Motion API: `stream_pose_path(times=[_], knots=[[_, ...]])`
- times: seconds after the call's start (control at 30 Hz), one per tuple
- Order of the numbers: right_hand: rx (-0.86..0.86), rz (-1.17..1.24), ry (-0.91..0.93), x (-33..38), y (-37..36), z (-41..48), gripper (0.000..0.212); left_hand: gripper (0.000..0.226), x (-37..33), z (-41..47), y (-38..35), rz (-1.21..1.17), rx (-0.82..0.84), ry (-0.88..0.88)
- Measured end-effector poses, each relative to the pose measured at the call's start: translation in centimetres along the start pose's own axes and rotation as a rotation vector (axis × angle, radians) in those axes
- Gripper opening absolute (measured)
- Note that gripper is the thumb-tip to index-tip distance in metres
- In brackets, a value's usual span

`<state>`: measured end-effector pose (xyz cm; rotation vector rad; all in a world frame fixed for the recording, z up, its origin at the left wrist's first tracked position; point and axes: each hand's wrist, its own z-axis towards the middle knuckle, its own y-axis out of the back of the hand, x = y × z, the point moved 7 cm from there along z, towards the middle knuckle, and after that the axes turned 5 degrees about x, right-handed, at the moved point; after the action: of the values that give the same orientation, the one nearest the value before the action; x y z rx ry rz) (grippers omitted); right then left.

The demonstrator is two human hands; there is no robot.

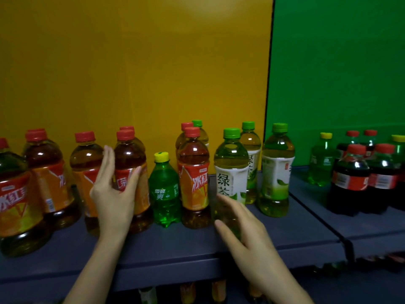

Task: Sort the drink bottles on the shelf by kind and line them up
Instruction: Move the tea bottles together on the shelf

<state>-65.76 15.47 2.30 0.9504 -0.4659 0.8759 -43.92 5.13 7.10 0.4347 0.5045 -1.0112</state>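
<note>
Right hand grips green tea bottle, one of four; left hand flat against iced tea bottle.

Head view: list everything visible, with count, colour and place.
iced tea bottles: about eight, red caps, orange labels, left and middle, some behind others
green tea bottles: four, green caps, white labels, middle right; one stands behind the iced tea bottles
small soda bottles: three, green with yellow caps; one among the iced tea bottles, two far right
cola bottles: at least four, dark, red caps, far right
shelf: dark grey, under the bottles
yellow back panel: one, left
green back panel: one, right
left hand: against an iced tea bottle, fingers straight
right hand: round the foot of the front green tea bottle
</note>
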Motion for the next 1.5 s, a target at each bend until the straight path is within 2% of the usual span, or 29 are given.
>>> stream_pose_path(times=[0.07, 0.23, 0.3, 0.37, 0.5, 0.57, 0.67, 0.77, 0.93, 1.1, 1.2, 1.33, 1.5], knots=[[-0.083, 0.012, 0.026, -0.6, 2.6, -0.5, 0.035, 0.058, -1.0, -0.5, -0.1, 0.037, -0.03, -0.058], [-0.322, -0.007, 0.04, -3.4, 8.8, -0.1, 0.027, 0.022, -5.1, -3.6, -1.3, 0.09, -0.13, -0.254], [-0.429, -0.055, 0.008, -4.9, 10.8, 0.6, 0.038, 0.021, -6.9, -5.3, -3.3, 0.023, -0.035, -0.293], [-0.485, -0.096, -0.066, -6.7, 12.1, 1.4, 0.058, 0.026, -8.2, -6.8, -5.8, -0.067, 0.108, -0.258], [-0.337, 0.027, -0.192, -10.4, 11.9, 3.9, 0.088, 0.058, -8.0, -9.5, -11.0, -0.12, 0.34, -0.093], [-0.278, 0.086, -0.203, -11.5, 11.2, 4.7, 0.087, 0.077, -7.0, -10.4, -13.0, -0.096, 0.42, 0.007], [-0.279, 0.104, -0.219, -12.9, 10.7, 5.0, 0.071, 0.087, -6.1, -10.7, -14.6, -0.065, 0.469, 0.081], [-0.259, 0.107, -0.254, -13.8, 10.4, 4.8, 0.057, 0.081, -5.7, -10.2, -15.2, -0.118, 0.468, 0.142], [-0.327, 0.087, -0.285, -13.5, 10.8, 4.3, 0.055, 0.078, -5.4, -10.0, -15.1, -0.187, 0.42, 0.205], [-0.378, 0.037, -0.268, -11.8, 11.3, 2.5, 0.046, 0.078, -5.8, -9.7, -14.6, -0.223, 0.41, 0.191], [-0.386, 0.048, -0.247, -10.6, 11.1, 1.1, 0.046, 0.08, -5.9, -10.1, -13.9, -0.267, 0.413, 0.199], [-0.38, 0.086, -0.212, -8.5, 10.3, -0.7, 0.048, 0.07, -6.7, -10.4, -12.1, -0.336, 0.413, 0.209], [-0.301, 0.11, -0.147, -4.3, 8.7, -1.2, 0.053, 0.066, -8.1, -9.7, -7.0, -0.34, 0.329, 0.209]])
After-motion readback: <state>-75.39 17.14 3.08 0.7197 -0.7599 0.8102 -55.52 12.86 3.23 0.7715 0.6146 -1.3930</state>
